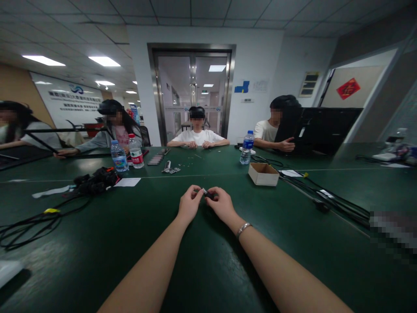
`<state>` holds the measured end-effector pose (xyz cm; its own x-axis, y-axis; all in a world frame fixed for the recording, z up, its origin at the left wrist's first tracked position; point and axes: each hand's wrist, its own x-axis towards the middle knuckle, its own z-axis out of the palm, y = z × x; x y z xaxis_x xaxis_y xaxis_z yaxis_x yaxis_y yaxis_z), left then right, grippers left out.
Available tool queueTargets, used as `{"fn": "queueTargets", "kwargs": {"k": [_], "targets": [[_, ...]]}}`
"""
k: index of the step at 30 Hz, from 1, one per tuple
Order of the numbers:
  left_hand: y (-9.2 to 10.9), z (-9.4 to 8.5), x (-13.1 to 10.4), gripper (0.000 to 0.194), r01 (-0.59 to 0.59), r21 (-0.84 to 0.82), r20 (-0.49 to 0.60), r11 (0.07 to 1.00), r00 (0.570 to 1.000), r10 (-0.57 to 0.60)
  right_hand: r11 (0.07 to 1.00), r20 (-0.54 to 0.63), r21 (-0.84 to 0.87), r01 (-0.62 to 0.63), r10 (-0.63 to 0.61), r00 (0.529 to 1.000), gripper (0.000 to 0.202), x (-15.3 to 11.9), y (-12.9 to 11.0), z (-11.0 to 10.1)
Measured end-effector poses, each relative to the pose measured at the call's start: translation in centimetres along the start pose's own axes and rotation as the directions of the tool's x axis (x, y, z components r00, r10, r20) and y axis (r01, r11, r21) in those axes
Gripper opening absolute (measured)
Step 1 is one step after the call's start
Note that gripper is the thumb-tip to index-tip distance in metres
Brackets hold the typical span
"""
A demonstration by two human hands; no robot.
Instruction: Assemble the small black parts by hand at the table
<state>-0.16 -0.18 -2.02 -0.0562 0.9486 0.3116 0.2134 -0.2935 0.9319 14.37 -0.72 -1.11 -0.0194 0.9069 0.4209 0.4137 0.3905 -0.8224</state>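
Both hands meet just above the green table (208, 252), in the middle of the view. Between my right thumb and fingers is a small black piece with a shiny metal end (209, 194); its exact kind is too small to make out. My right hand (223, 205), with a silver bracelet (243, 230) on the wrist, is closed around the dark part. From the other side my left hand (190, 203) is closed in a pinch at the metal end. The fingertips partly hide the piece.
An open white box (263, 179) stands right of my hands, near a water bottle (247, 148). Cables (312, 191) run along the right. Left are two bottles, black gear (96, 180) and coiled cable (32, 226). Small metal parts (171, 168) lie ahead. Several people sit around.
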Motion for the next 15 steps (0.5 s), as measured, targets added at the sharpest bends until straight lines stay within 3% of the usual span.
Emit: {"fn": "queueTargets", "kwargs": {"k": [15], "targets": [[-0.05,0.03,0.19,0.026,-0.027,-0.001,0.007,1.000,1.000,0.027,1.000,0.023,0.003,0.022,-0.022,0.999,0.017,0.14,0.43,0.19]]}}
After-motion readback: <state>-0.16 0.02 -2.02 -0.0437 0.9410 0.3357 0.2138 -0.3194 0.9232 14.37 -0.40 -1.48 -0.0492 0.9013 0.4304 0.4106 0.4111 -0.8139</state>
